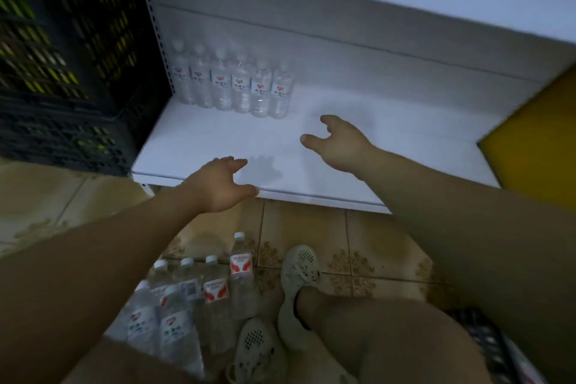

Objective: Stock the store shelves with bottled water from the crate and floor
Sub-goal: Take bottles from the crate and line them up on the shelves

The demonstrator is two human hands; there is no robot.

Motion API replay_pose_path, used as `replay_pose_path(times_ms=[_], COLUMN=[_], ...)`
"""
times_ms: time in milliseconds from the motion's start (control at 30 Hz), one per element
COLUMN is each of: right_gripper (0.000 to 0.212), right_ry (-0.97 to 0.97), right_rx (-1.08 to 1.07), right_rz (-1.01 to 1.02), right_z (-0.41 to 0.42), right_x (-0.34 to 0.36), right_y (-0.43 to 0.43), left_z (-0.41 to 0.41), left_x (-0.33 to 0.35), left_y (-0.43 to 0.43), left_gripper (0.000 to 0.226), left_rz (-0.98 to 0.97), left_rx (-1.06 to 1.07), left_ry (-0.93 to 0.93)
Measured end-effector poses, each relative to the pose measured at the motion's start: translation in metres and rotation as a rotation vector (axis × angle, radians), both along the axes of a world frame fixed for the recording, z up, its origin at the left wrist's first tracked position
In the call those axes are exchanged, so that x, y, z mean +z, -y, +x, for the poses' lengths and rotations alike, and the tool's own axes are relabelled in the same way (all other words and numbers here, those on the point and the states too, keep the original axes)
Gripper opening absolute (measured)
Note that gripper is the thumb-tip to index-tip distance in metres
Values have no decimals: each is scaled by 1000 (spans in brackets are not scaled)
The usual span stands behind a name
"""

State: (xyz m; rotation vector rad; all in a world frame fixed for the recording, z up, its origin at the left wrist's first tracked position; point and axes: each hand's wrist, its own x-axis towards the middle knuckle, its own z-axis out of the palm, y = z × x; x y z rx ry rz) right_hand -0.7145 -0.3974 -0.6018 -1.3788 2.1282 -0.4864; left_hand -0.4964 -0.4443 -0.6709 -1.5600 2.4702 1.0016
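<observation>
Both hands empty, fingers apart, left hand (221, 184) at the shelf (199, 146) lip, right hand (336, 143) over it; six bottles (232, 84) shelved back-left, so I'd drop to the floor bottles (199, 299), grab by the body, extend the row rightward.

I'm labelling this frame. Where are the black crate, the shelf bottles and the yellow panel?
black crate (62, 72), head view, on its mesh wall.
shelf bottles (241, 84), head view, on a middle bottle's label.
yellow panel (536, 140), head view, on its flat face.
</observation>
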Motion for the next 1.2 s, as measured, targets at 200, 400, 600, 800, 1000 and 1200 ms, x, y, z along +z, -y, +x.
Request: replay_pose_path(times_ms=[200,400,600,800,1000,1200], right_gripper=[72,74,75,74,75,75], right_ry=[-132,-277,-280,-262,-159,-13], right_rx=[-201,-473,-761,-1018,-1213,-1289], right_rz=[-82,-67,12,57,96,130], right_z=[-32,-80,-109,-103,-84,-86], right_x=[94,151,176,168,136,88], right_y=[-125,-271,-418,-552,-630,-639], left_z=[-63,-141,-217,-261,-274,-295], left_x=[105,172,212,214,177,131], left_y=[-79,-186,-294,-398,-448,-443], left_gripper=[74,73,73,76,77,75], left_rz=[-104,-216,-205,-168,-105,68], left_rx=[-286,-622,-941,-1173,-1371,-1382], left_ry=[-104,-178,-235,-177,-54,57])
